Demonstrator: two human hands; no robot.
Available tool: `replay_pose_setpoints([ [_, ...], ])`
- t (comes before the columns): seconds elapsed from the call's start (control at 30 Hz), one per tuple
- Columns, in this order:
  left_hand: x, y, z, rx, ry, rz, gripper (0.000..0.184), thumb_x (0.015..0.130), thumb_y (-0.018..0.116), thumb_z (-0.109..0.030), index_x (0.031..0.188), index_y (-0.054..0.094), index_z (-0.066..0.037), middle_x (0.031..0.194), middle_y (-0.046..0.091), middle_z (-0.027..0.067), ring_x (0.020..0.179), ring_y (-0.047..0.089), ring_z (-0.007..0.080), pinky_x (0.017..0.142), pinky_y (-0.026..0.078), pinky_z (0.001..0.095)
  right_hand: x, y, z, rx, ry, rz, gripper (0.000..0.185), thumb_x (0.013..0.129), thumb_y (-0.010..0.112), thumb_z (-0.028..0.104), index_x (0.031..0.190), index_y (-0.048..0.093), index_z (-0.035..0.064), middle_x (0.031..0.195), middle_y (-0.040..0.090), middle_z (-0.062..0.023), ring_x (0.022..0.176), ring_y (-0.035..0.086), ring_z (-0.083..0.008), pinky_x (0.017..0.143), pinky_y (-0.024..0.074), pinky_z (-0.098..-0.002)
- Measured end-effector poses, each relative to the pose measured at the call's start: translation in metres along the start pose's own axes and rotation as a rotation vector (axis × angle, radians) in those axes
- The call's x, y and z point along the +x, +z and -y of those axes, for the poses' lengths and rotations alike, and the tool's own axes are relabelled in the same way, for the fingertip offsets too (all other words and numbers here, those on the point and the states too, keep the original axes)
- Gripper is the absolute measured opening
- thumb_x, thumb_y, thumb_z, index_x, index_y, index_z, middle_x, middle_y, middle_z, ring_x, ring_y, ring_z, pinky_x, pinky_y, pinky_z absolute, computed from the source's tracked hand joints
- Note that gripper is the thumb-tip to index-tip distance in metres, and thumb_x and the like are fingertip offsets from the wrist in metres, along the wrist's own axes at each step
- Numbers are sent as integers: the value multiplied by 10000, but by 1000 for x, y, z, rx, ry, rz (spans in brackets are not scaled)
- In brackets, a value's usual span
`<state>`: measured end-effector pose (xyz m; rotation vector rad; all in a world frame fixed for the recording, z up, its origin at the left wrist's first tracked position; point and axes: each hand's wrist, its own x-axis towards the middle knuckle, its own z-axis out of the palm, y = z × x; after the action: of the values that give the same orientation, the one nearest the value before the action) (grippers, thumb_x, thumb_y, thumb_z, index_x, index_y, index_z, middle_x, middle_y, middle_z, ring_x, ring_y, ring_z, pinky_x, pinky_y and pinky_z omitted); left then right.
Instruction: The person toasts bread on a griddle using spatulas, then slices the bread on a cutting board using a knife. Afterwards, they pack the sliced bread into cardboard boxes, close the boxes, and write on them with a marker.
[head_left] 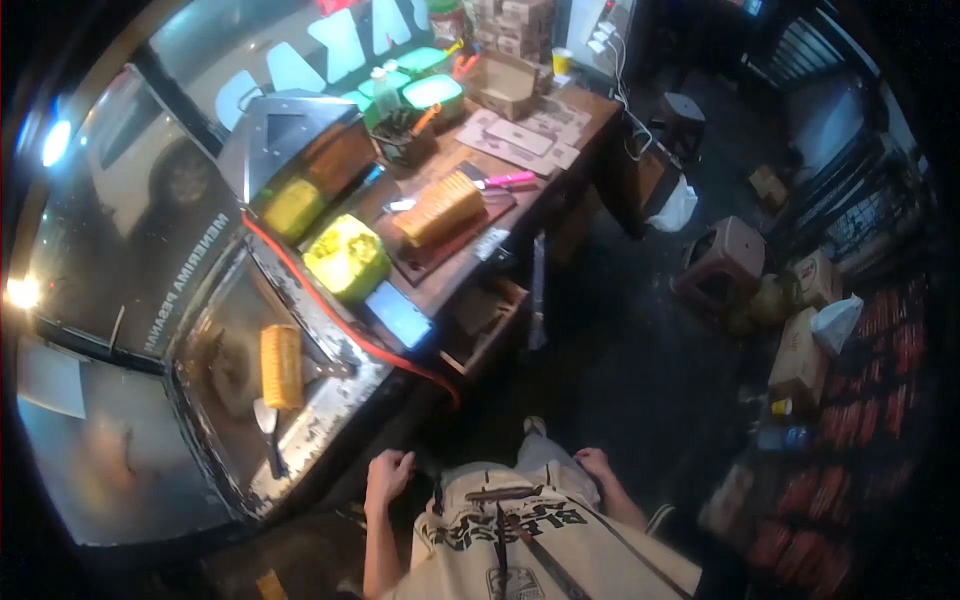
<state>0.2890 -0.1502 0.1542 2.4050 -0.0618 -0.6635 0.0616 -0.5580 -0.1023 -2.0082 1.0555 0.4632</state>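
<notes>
My left hand (pixel 388 476) hangs near the griddle counter's front edge, its fingers loosely curled with nothing showing in them. On the other side of the apron, my right hand (pixel 594 463) is beside the thigh, also curled and apparently empty. A ridged yellow loaf (pixel 282 366) lies on the griddle (pixel 215 375), with a spatula (pixel 268 432) just below it. Another ridged loaf (pixel 440 209) rests on a dark board (pixel 487 217) beside a pink-handled knife (pixel 505 181). Between the loaves is a green tub of yellow spread (pixel 346 258).
A phone (pixel 399 314) lies near an orange hose (pixel 330 310) and an open drawer (pixel 486 325). Farther back are a metal hood (pixel 285 135), green containers (pixel 432 93) and flat cardboard (pixel 515 140). Stools (pixel 722 258) and boxes (pixel 800 360) stand on the right.
</notes>
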Motion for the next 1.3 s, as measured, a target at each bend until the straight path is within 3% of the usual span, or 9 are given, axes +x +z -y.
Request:
replay_pose_setpoints([
  [0.17,30,47,-138,31,68,357,358,872,579,-320,771,671,11,692,654,112,651,631,209,638,485,325,-25,-70,-71,587,298,-61,192,813,476,24,915,638,15,707,632,-83,557,579,-154,459,462,-294],
  [0.2,34,51,-160,42,86,433,333,868,582,-316,813,676,-2,716,660,118,661,636,231,642,488,332,-29,-86,-83,717,368,-69,127,811,570,69,880,670,31,682,637,-57,568,599,-150,508,494,-294],
  [0.43,60,78,-188,354,371,666,244,802,567,-243,945,648,-63,862,665,170,812,633,355,700,494,418,16,-142,-107,658,578,-111,120,821,541,59,830,657,26,687,629,-59,531,581,-152,450,465,-279],
  [0.57,55,76,-215,461,290,893,301,803,604,-251,1045,613,-72,946,660,173,887,614,378,753,485,417,120,-183,-50,587,310,-17,121,800,567,78,863,665,43,705,635,-74,535,589,-164,472,477,-302],
  [0.73,92,66,-270,378,299,923,398,772,650,-235,1118,570,-55,974,660,177,934,617,366,781,481,432,231,-271,173,68,-339,-228,276,821,655,248,1017,663,53,882,693,-112,824,664,-247,743,505,-350],
  [0.87,146,67,-312,350,272,858,381,735,684,-247,1061,606,-67,928,673,163,903,631,362,738,490,423,253,-325,377,46,-698,-161,252,825,656,184,1034,644,43,918,675,-149,829,660,-263,741,509,-348],
  [1.0,188,42,-351,-12,268,680,356,783,682,-290,1035,606,-51,893,683,123,838,660,292,716,507,367,271,-337,509,-22,-1057,-1,240,822,643,116,1041,620,22,868,654,-154,770,645,-271,700,506,-358],
  [1.2,214,-14,-384,-489,158,186,210,830,672,-141,989,600,-26,831,672,80,765,646,150,683,510,283,313,-348,628,-46,-1155,39,260,816,603,96,1055,609,-7,859,652,-188,765,655,-275,678,515,-380],
  [1.3,221,-54,-381,-380,198,-86,176,844,654,-143,964,602,-25,826,661,71,759,629,142,680,503,286,372,-343,673,-106,-1178,-131,351,825,596,122,1163,575,29,800,665,-178,720,659,-272,667,523,-387],
])
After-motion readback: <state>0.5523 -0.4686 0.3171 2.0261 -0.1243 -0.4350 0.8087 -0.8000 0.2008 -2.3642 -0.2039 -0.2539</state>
